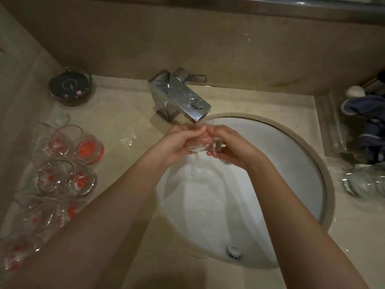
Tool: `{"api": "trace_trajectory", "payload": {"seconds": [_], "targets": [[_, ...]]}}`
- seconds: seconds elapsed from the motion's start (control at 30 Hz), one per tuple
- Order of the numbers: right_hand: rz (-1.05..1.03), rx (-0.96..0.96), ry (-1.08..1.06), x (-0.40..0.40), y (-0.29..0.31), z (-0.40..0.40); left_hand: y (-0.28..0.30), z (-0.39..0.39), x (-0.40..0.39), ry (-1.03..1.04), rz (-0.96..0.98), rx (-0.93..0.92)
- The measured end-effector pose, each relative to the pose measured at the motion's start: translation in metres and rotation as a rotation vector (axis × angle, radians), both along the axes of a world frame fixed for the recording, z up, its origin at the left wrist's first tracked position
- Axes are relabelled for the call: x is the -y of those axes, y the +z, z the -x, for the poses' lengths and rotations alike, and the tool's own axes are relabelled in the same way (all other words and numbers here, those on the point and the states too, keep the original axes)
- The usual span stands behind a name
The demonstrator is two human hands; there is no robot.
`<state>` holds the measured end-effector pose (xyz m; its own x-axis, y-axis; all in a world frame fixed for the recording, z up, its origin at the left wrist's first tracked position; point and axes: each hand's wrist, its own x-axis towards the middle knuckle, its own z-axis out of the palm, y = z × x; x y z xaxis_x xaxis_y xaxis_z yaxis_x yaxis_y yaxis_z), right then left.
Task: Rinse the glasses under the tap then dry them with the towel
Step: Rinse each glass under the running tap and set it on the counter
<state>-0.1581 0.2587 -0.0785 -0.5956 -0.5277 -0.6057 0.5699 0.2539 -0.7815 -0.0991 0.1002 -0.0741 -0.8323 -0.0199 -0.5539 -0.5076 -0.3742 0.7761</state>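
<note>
Over the sink (308,155), both hands' grip encloses the glass (201,143) under the tap (181,97).

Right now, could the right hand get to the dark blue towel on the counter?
Probably yes, once it lets go. The right hand helps the left hand hold a glass under the tap. The towel lies to its right, with only bare counter between.
</note>
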Motion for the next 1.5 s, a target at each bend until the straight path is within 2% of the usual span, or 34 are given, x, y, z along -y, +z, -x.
{"api": "trace_trajectory", "payload": {"seconds": [0.07, 0.23, 0.33, 0.5, 0.6, 0.8, 0.9, 1.1, 1.23, 1.37, 1.5], "targets": [[0.073, -0.034, -0.077, -0.002, -0.004, -0.002, 0.002, 0.002, 0.003, -0.011, 0.019, -0.002], [0.020, 0.152, -0.063, 0.003, 0.004, 0.000, -0.001, 0.002, 0.005, -0.033, 0.035, 0.017], [0.056, 0.059, -0.092, 0.000, 0.000, -0.001, -0.001, 0.004, 0.006, 0.010, 0.000, 0.001], [0.025, 0.057, -0.025, 0.002, -0.003, -0.005, -0.004, 0.003, 0.005, -0.033, 0.032, 0.005], [0.094, 0.007, -0.087, 0.000, -0.005, -0.003, -0.003, 0.004, 0.004, -0.010, 0.038, 0.027], [0.028, 0.088, -0.069, 0.004, 0.002, -0.001, 0.000, 0.002, 0.005, -0.051, 0.034, 0.000], [0.058, 0.016, -0.088, 0.001, -0.006, 0.001, 0.001, 0.003, 0.006, -0.008, -0.009, -0.002], [0.032, 0.072, 0.009, 0.004, -0.001, 0.000, -0.001, 0.001, 0.008, -0.028, -0.010, -0.019], [0.138, 0.027, -0.117, 0.000, -0.009, -0.002, 0.003, 0.002, 0.009, -0.008, -0.020, -0.015], [0.084, 0.081, -0.091, 0.003, -0.004, -0.004, 0.003, 0.003, 0.011, -0.026, 0.000, -0.001], [0.105, -0.043, -0.112, 0.000, -0.011, -0.004, 0.003, 0.001, 0.009, -0.015, 0.006, 0.020]]}}
